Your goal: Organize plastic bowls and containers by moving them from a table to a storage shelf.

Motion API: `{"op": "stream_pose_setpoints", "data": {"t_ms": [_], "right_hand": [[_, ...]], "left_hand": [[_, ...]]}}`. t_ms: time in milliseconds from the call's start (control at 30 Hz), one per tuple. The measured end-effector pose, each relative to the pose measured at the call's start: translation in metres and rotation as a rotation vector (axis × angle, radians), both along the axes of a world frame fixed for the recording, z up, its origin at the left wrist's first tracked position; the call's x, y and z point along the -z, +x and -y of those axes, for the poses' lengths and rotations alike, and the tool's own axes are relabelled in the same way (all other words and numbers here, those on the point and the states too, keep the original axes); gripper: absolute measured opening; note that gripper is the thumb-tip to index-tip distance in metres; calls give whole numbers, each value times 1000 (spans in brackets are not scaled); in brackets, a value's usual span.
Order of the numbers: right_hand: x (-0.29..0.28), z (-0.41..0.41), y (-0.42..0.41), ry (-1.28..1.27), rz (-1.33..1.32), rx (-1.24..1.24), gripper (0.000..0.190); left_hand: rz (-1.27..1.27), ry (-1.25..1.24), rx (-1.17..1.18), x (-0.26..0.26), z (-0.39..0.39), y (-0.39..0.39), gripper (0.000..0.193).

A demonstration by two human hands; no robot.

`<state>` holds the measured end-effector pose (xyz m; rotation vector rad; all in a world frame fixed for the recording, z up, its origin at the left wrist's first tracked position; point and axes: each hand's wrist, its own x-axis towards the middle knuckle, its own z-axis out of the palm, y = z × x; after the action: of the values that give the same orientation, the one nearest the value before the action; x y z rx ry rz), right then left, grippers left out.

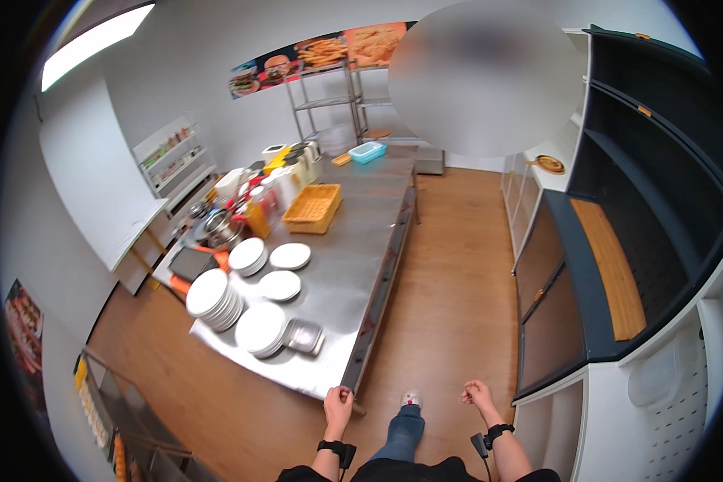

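My left hand (338, 405), loosely curled with nothing seen in it, hangs by the near corner of a stainless steel table (331, 367). Lower right, my right hand (478, 395) is held over the floor, fingers half bent and apart, empty. On the near end of the table, a small stack of rectangular metal trays (304, 335) lies closest to my left hand. Beside it are a stack of white plates (260, 328) and a taller plate stack (208, 293). Further smaller white plates (280, 285) lie behind.
A yellow woven basket (313, 208), bottles (283, 184) and steel pots (222, 226) crowd the table's left side. A light blue container (367, 152) sits at its far end. Wood floor (452, 265) runs between the table and a dark cabinet (569, 265) bearing a wooden board (608, 268).
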<state>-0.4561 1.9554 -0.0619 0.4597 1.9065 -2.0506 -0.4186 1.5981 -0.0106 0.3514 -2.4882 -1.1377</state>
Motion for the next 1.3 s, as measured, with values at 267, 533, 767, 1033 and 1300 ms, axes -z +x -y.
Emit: {"op": "stream_pose_setpoints", "data": {"t_ms": [267, 533, 767, 1033, 1300], "right_hand": [[-10, -60, -150, 136, -9, 47, 13], [-23, -142, -253, 62, -47, 293, 12], [31, -225, -337, 151, 157, 449, 13], [32, -312, -546, 97, 16, 489, 12], [9, -313, -749, 191, -103, 241, 13]], "left_hand": [[-29, -182, 342, -9, -40, -212, 4], [-88, -69, 545, -37, -126, -392, 5], [135, -11, 678, -22, -184, -509, 10], [34, -139, 486, -20, -242, -701, 10], [-28, 1, 402, -3, -268, -838, 6]]}}
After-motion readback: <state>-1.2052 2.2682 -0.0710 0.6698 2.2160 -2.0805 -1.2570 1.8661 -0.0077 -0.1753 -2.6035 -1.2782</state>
